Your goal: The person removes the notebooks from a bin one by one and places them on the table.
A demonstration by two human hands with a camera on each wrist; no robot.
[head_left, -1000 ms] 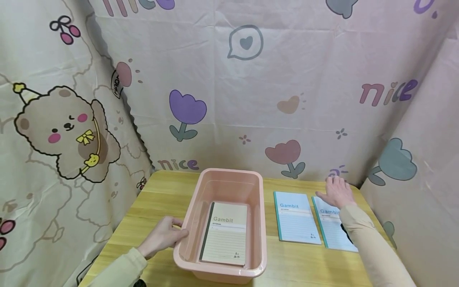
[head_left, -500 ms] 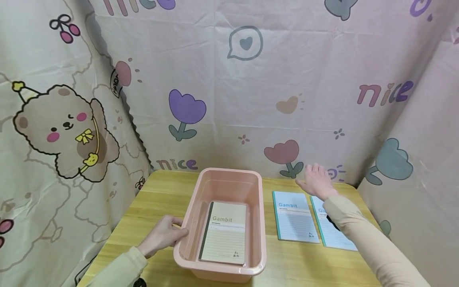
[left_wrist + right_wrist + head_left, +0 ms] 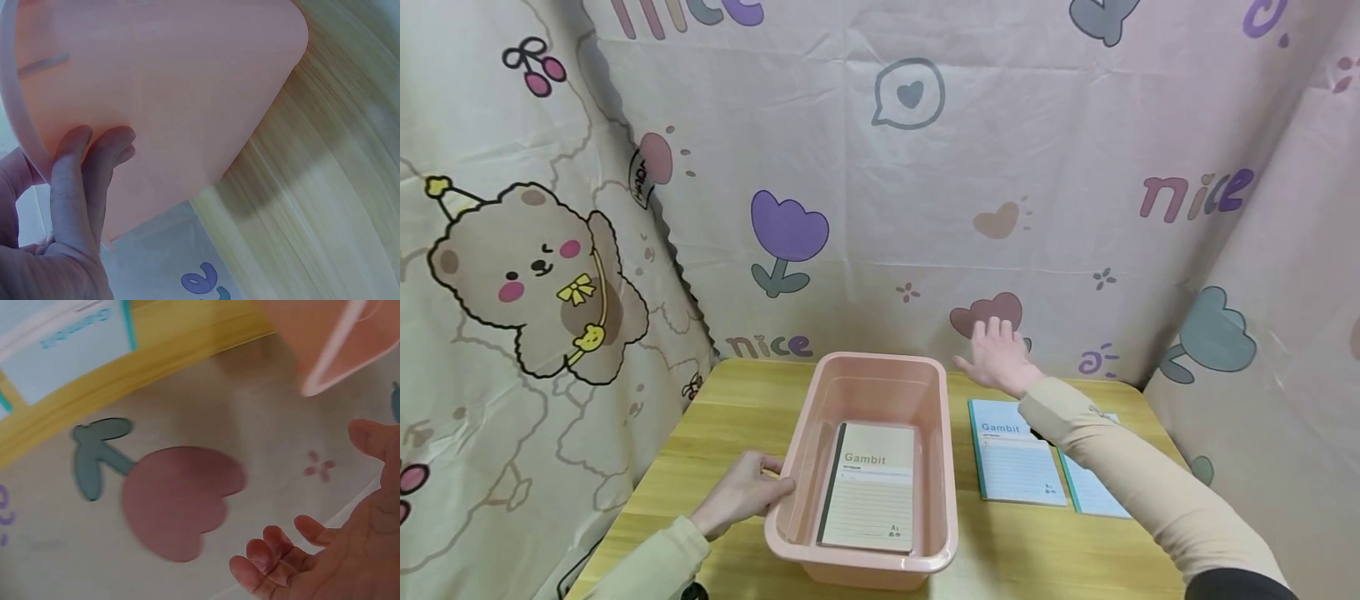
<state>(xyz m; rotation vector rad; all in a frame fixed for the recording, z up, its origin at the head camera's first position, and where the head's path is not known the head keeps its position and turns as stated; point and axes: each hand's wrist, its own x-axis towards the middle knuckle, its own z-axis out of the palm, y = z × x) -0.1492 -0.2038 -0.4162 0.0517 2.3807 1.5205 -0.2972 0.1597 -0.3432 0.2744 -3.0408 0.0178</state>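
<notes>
A pink plastic basin [image 3: 859,563] stands on the wooden table, and a cream notebook [image 3: 872,500] with a dark spine lies flat inside it. My left hand [image 3: 741,492] pinches the basin's left rim, thumb over the edge and fingers against the outer wall, as the left wrist view shows. To the basin's right lie two blue notebooks side by side: the nearer-in blue notebook [image 3: 1018,471] and the outer blue notebook [image 3: 1093,483], which my right forearm partly covers. Above the table's back edge my right hand [image 3: 1000,358] hovers, fingers spread and holding nothing.
The wooden table [image 3: 737,392] ends at a printed cloth backdrop [image 3: 887,208] close behind the basin and notebooks. Another patterned cloth wall [image 3: 1292,417] rises on the right.
My right hand has moved left, from above the outer blue notebook to beyond the inner one, nearer the basin. The left hand, basin and notebooks have stayed in place.
</notes>
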